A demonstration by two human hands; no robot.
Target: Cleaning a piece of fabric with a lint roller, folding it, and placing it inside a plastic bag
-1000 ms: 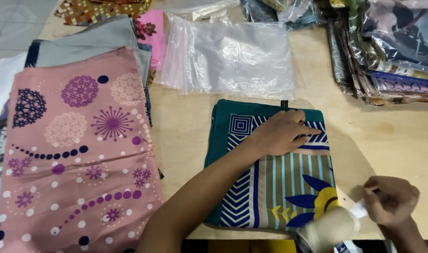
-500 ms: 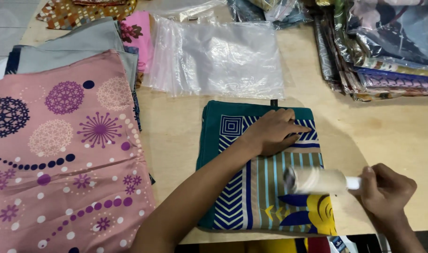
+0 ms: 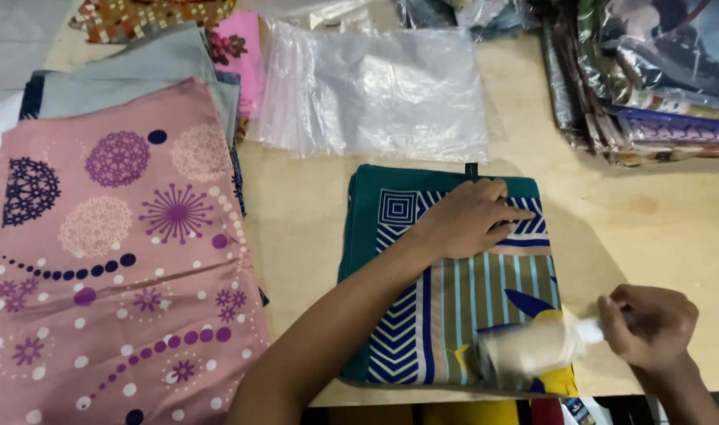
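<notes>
Your folded teal scarf (image 3: pixel 446 299) lies flat on the wooden table, a neat square just below centre of your view. It carries a nested-square motif at its 11 o'clock corner, navy and cream chevrons down its 9 o'clock edge, pale stripes across the middle and a yellow flower shape at 5 o'clock. The white lint roller (image 3: pixel 533 350), blurred, lies across the scarf's 5 o'clock corner, its handle pointing toward 3 o'clock.
</notes>
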